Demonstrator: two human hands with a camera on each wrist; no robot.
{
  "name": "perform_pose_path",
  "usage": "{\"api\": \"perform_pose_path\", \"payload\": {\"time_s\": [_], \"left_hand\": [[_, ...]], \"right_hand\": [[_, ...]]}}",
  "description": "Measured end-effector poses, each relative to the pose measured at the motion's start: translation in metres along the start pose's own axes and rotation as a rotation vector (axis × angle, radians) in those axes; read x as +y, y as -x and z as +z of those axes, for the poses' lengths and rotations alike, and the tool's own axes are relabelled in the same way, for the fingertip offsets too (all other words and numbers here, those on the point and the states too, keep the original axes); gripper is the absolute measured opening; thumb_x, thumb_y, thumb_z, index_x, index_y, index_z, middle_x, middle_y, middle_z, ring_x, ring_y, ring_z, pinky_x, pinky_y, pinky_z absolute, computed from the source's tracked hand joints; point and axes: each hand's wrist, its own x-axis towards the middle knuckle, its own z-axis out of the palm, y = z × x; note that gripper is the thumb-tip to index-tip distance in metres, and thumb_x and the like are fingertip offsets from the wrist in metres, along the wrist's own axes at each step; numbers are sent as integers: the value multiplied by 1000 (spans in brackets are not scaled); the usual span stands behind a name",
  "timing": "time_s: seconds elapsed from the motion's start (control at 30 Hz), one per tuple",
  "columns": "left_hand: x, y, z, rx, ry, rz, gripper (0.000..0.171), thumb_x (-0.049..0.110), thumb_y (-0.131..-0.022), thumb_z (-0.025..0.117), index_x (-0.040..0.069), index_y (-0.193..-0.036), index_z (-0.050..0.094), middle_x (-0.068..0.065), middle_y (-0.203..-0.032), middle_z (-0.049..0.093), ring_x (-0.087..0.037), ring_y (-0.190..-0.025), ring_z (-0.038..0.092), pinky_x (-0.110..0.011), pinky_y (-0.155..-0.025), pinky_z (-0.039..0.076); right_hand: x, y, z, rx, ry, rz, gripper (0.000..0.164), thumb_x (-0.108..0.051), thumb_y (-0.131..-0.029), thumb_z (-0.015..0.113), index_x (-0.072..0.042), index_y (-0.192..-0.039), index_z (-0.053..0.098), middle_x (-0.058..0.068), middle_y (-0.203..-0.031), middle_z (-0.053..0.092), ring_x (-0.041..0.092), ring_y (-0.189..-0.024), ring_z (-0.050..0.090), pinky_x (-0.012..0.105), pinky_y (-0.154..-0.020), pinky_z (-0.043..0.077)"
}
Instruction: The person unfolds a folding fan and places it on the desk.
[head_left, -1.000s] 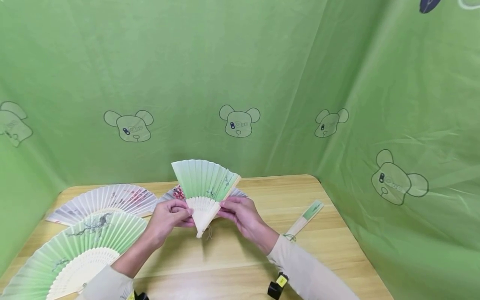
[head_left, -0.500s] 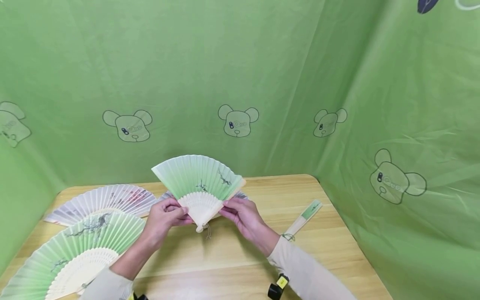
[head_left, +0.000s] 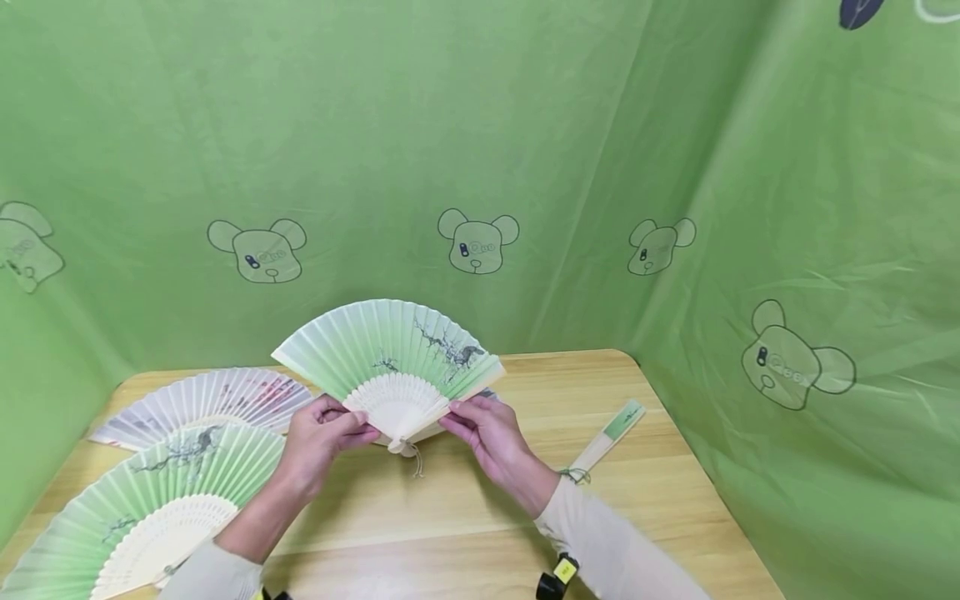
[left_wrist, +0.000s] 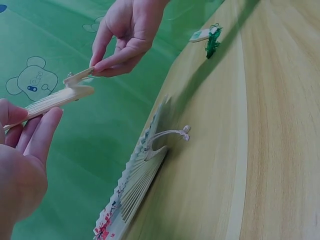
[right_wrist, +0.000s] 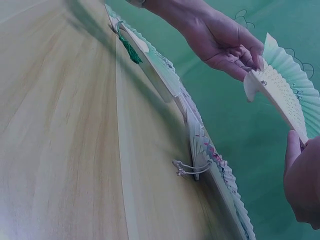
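A green and white folding fan (head_left: 390, 346) with a dark branch print is spread wide above the table in the head view. My left hand (head_left: 318, 442) pinches its left outer rib between thumb and fingers. On the other side my right hand (head_left: 491, 433) pinches the right outer rib. The fan's pivot, with a thin cord hanging from it, points down between the hands. In the left wrist view both hands hold the fan (left_wrist: 55, 100) edge-on. The right wrist view shows its pierced ribs (right_wrist: 282, 95) and pleated leaf.
On the table (head_left: 420, 533), an open green fan (head_left: 172, 492) lies at left, with an open grey floral fan (head_left: 217, 404) behind it. Another floral fan (left_wrist: 135, 185) lies behind the held one. A folded green fan (head_left: 607, 437) with a green tassel lies at right.
The held fan has spread from a narrow wedge to a wide arc. My left hand has moved slightly left with its edge; the right hand has barely shifted.
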Motion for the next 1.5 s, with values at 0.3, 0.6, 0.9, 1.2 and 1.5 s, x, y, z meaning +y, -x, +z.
{"api": "perform_pose_path", "payload": {"time_s": [0.3,0.6,0.9,1.2,1.5], "left_hand": [[1,3,-2,19,30,-5,18,-11,-91,62,-5,-102,50,-6,-82,73,-19,-77,78,-33,-85,68],[1,7,-11,0,96,-15,26,-6,-95,66,-8,-117,52,-7,-92,75,-20,-89,79,-34,-93,66],[-6,11,-18,-14,181,-57,19,0,-100,63,-2,-117,54,-8,-97,79,-19,-95,80,-30,-96,64],[-14,14,-17,-1,330,-111,11,0,-103,57,0,-114,55,-10,-97,78,-20,-98,79,-29,-100,62],[-20,19,-12,22,357,-122,14,0,-104,53,-2,-117,47,-9,-98,77,-19,-100,78,-29,-103,61]], "right_hand": [[3,0,2,30,-16,-44,33,10,-98,55,16,-130,51,16,-114,64,19,-95,75,30,-99,64],[4,4,4,35,-60,-57,28,12,-97,56,11,-124,50,14,-107,66,20,-93,75,33,-99,64],[7,7,4,42,-77,-48,23,10,-99,55,8,-119,45,14,-108,61,20,-98,71,33,-104,62],[10,13,0,11,-72,-63,31,7,-100,56,10,-127,41,16,-113,60,22,-102,71,33,-107,60],[11,17,-4,27,-51,-75,20,5,-101,54,5,-117,42,13,-105,64,20,-96,73,32,-103,62]]}}
